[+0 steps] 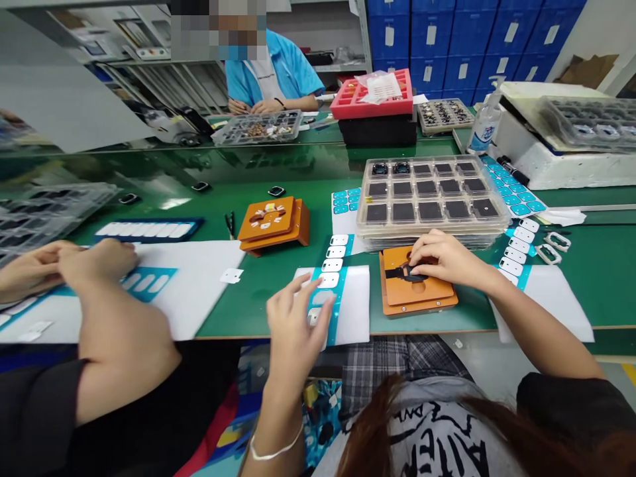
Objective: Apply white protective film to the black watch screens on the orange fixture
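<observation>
My left hand (298,318) is open, fingers apart, just over a teal strip of white rounded-square stickers (336,252). The strip lies partly on a white foam sheet (358,305). My right hand (440,260) is at an orange fixture block (422,298), its thumb and fingers closed on a small black part (408,272) with a flat dark tail. My fingers partly cover that part, and its exact kind is unclear. Behind the fixture stands a stack of clear plastic trays (432,228) with dark square pieces in its compartments.
Left of me, a co-worker's hands (99,262) work over another foam sheet (209,265). A second orange fixture (273,222) stands between us, near black tweezers (229,225). White frames (551,248) and another sticker strip (517,248) lie right. Another person (273,73) sits across.
</observation>
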`<act>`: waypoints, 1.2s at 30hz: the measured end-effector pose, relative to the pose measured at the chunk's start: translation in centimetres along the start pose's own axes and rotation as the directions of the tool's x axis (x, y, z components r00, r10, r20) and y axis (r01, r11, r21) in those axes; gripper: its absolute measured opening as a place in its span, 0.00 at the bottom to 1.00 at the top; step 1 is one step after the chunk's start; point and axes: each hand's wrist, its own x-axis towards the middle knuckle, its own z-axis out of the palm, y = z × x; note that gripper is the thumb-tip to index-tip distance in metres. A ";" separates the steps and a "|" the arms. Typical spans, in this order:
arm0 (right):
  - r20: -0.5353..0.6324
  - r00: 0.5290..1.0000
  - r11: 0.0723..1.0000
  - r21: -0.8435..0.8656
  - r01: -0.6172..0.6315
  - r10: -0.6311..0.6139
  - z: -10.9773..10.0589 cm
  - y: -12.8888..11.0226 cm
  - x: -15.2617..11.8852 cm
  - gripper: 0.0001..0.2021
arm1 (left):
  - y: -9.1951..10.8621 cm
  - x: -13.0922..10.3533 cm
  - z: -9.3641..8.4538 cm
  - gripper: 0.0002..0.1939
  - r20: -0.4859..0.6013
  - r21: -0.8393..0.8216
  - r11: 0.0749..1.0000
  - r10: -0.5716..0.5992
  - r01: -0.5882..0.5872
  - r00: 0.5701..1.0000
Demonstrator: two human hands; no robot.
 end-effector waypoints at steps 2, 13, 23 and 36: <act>-0.006 1.000 0.998 0.048 0.029 -0.028 -0.5 -0.6 -0.1 0.02 | 2.3 1.6 0.2 0.13 -0.002 -0.136 0.960 0.246 -0.243 0.969; -0.077 0.979 0.912 -0.358 -0.202 0.187 -8.1 4.6 11.6 0.15 | 7.6 7.5 3.6 0.26 0.281 -0.240 0.722 0.691 -0.649 0.666; -0.001 1.000 0.902 -0.431 -0.021 0.023 -9.8 9.0 16.5 0.14 | 5.4 1.8 2.0 0.35 0.174 0.068 0.980 0.171 -0.185 0.970; 0.036 0.996 0.987 0.139 0.078 -0.084 -7.0 -0.6 1.8 0.11 | -0.7 2.3 3.2 0.19 0.292 0.223 0.974 -0.108 0.042 0.950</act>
